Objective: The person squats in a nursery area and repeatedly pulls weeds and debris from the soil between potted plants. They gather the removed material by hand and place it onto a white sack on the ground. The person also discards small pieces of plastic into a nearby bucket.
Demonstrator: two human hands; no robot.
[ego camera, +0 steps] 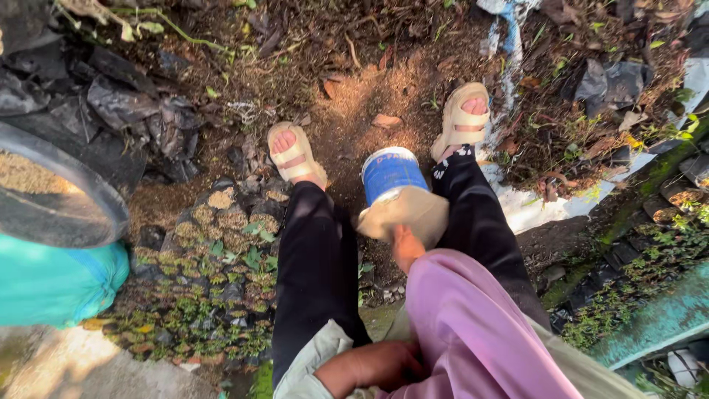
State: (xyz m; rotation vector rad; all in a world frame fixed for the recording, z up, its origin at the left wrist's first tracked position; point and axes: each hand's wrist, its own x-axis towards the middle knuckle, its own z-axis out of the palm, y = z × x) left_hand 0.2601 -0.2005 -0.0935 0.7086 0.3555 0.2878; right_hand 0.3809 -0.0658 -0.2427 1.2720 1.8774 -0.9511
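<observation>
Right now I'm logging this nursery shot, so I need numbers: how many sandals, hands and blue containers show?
Beige sandals: 2, one and the other
Hands: 2, right hand against the blue container, left hand near the lap
Blue container: 1
Total: 5

Bare dirt (354, 111) was littered with dry leaves and twigs. Rows of tiny seedlings in small black bags (214, 281) sat on the left, more seedling bags (650, 258) off to the right. Crumpled black plastic (125, 111) was piled top left, white sheeting (532, 210) on the right.
</observation>
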